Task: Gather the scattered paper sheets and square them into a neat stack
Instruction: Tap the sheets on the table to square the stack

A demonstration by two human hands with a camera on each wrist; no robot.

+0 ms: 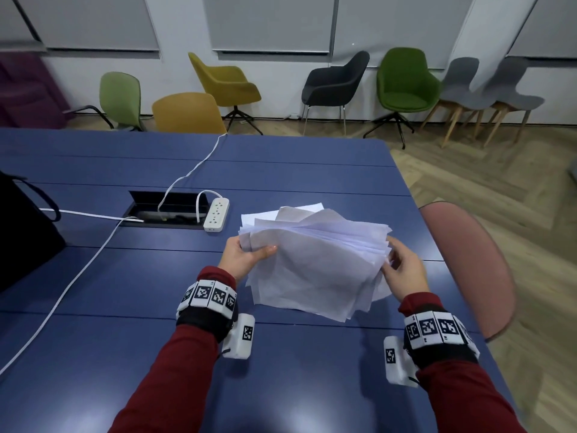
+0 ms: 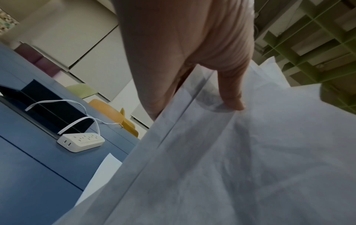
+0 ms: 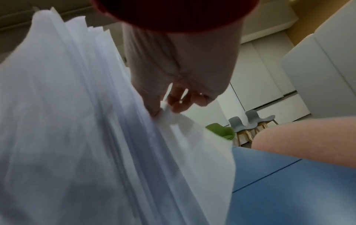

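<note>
The sheaf of paper sheets [image 1: 315, 260] is held above the near-right part of the blue worktop [image 1: 281, 385], its near edges fanned and uneven, corners projecting at several angles. The left hand [image 1: 242, 257] pinches the left edge, thumb on top and fingers beneath; the left wrist view confirms the thumb pressed onto the top sheet. The right hand [image 1: 404, 270] pinches the right edge, where the layers splay apart. One sheet [image 1: 299, 212] projects beyond the far edge of the bundle; whether it lies on the worktop cannot be determined. Gathering appears largely complete; squaring is the step in hand. The next move calls for a loosened grip and tapping one edge on the worktop. Farther left lies a white power strip [image 1: 216, 213] beside a cable well [image 1: 168, 207].
</note>
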